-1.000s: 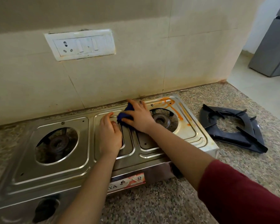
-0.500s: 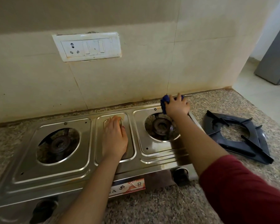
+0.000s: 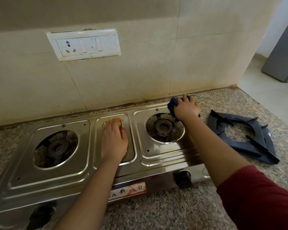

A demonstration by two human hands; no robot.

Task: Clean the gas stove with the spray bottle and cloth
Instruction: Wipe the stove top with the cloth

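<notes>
Stove (image 3: 56, 183) runs lengthwise along the wall (image 3: 140, 77); my left hand (image 3: 114, 141) lies flat on it, right hand (image 3: 186, 109) grips the cloth (image 3: 171, 105).

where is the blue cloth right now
In the head view, the blue cloth is under the right hand at the back right corner of the stove.

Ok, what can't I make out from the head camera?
All head view.
Blue cloth: mostly hidden under the right hand.
Stove: back right corner covered by that hand and cloth.
Front label: partly hidden by the left forearm.
Left knob: dark, cut by the bottom edge.
Spray bottle: outside the frame.
</notes>
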